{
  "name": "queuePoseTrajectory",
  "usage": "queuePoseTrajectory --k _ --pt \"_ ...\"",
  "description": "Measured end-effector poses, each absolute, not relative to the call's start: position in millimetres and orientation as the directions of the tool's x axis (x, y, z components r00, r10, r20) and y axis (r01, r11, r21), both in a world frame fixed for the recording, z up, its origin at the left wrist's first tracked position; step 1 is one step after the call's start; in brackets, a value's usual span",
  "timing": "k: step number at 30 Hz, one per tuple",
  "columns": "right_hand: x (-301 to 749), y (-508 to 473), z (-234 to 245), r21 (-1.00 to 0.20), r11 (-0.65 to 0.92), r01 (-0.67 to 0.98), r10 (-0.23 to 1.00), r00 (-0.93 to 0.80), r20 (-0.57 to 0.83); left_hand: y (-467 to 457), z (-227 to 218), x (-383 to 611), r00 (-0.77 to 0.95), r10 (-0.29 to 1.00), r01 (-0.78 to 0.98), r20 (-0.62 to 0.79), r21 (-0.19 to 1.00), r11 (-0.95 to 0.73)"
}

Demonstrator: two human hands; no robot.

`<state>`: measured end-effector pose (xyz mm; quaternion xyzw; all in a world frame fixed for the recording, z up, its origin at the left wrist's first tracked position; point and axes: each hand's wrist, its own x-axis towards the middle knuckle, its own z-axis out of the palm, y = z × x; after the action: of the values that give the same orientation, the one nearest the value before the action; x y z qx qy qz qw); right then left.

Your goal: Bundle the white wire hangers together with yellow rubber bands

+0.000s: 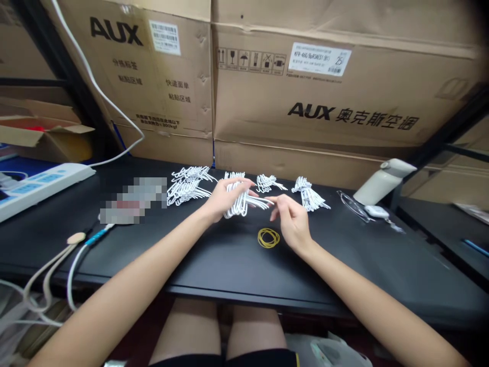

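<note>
My left hand [225,196] is closed around a bundle of thin white hooks [239,201], held just above the black desk. The straight ends of the bundle point right, toward my right hand [292,219]. That hand's fingers are pinched together right at those ends; what they hold is too small to make out. Below the hands lie several yellow rubber bands [268,238] in a loose ring. Behind and beside the hands are more bunches of white hooks: a large left pile [189,186], a small bunch [269,182] and a right bunch [310,194].
Large AUX cartons [252,102] stand along the back of the desk [214,265]. At right are a white bottle [384,181], glasses [355,206] and a small white case [376,211]. A power strip [46,186] and a blurred-out item with a cable [97,237] lie left.
</note>
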<state>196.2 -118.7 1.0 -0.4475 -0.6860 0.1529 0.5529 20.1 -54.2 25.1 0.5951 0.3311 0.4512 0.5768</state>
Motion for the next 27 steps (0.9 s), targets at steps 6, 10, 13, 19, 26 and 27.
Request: queuePoseTrajectory --k 6,10,13,19,26,27 --pt "193.2 -92.9 -10.3 -0.834 0.376 0.404 0.913 -0.007 0.409 -27.6 32.3 -2.8 0.106 0.994 -0.383 -0.011 0.922 0.051" --pt "174.3 -72.8 -15.5 -0.717 0.407 0.566 0.91 -0.185 0.37 -22.5 31.3 -7.8 0.091 0.996 -0.43 -0.024 0.901 0.061" --pt "156.6 -59.0 -14.5 -0.658 0.414 0.628 0.909 -0.245 0.338 -22.8 28.8 -7.7 0.098 0.995 -0.434 -0.004 0.9 0.047" --pt "148.5 -38.7 -11.4 -0.723 0.332 0.606 0.942 -0.258 0.216 -21.3 27.0 -8.5 0.093 0.996 -0.44 -0.005 0.897 0.046" --pt "188.3 -42.3 -3.6 -0.825 0.124 0.551 0.97 -0.242 -0.015 -21.0 24.3 -6.3 0.134 0.991 -0.395 -0.002 0.917 0.056" --pt "195.7 -44.4 -2.2 -0.83 0.106 0.547 0.969 -0.246 -0.038 -21.3 24.0 -5.9 0.139 0.99 -0.393 -0.007 0.917 0.062"
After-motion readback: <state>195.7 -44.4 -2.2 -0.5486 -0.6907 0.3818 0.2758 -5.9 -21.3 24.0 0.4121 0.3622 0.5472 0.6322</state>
